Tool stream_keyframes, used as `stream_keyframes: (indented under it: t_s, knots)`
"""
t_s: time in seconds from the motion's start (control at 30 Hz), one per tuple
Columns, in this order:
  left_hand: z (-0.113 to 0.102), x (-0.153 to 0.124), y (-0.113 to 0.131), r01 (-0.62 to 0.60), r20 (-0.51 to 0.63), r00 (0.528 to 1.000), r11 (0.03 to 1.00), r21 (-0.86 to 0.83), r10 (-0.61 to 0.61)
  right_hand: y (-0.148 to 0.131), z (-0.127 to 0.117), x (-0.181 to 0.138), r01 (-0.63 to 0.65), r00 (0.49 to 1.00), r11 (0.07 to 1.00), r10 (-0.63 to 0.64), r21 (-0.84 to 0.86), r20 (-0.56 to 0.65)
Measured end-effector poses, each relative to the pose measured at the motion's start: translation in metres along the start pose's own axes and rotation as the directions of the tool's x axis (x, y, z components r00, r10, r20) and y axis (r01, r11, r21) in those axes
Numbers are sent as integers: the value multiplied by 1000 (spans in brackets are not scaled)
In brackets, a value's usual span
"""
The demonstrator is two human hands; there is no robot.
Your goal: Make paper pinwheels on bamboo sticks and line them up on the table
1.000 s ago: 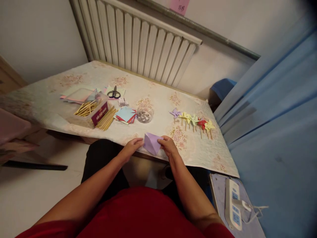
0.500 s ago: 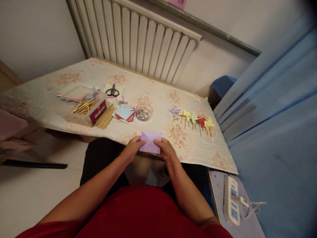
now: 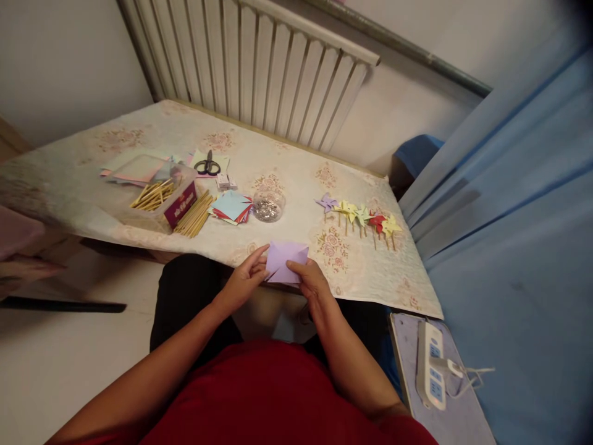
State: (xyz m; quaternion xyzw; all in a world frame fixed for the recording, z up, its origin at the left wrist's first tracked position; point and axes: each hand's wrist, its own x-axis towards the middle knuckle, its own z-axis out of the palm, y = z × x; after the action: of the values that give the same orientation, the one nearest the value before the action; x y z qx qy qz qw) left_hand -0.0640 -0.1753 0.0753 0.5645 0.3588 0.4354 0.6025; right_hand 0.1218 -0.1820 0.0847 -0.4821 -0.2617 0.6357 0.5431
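A square of light purple paper (image 3: 286,256) with slits running in from its corners is held above the table's near edge, in front of my body. My right hand (image 3: 314,279) pinches its right side, thumb lying on top and fingers underneath. At the left edge of the paper is my left hand (image 3: 245,275), thumb and index finger apart, fingertips close to or touching the edge. On the table beyond lie a stack of coloured paper squares (image 3: 231,206) and a clear round dish of small shiny metal pieces (image 3: 269,206).
Finished paper pinwheels (image 3: 361,216) lie in a row at right. Left are a clear plastic box of sticks (image 3: 180,207), loose wooden sticks (image 3: 194,215) and black scissors (image 3: 207,165). A power strip (image 3: 430,364) rests lower right. Another person's hand (image 3: 32,269) shows far left.
My left hand has loosened from its pinch, thumb and index now apart at the paper's edge. The purple paper has shifted slightly right and up in my right hand.
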Motion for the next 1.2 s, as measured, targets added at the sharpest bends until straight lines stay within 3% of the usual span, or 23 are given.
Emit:
stream_keyframes:
  t_s: [0.27, 0.53, 0.73, 1.07, 1.2]
  knots:
    - [-9, -4, 11, -149, 114, 987, 931, 332, 118, -1, 6, -2, -41, 999, 999, 41, 20, 36]
    - [-10, 2, 7, -243, 195, 965, 879, 411, 175, -2, 14, -11, -43, 997, 999, 42, 10, 60]
    - [-7, 0, 7, -201, 133, 977, 917, 345, 164, -1, 16, -12, -14, 999, 997, 16, -70, 39]
    - [0, 4, 2, -24, -86, 995, 961, 276, 50, 3, 15, -12, -11, 1000, 981, 13, -195, 11]
    - [4, 5, 7, 3, -104, 994, 946, 323, 33, 6, 15, -11, -13, 1000, 962, 11, -273, -6]
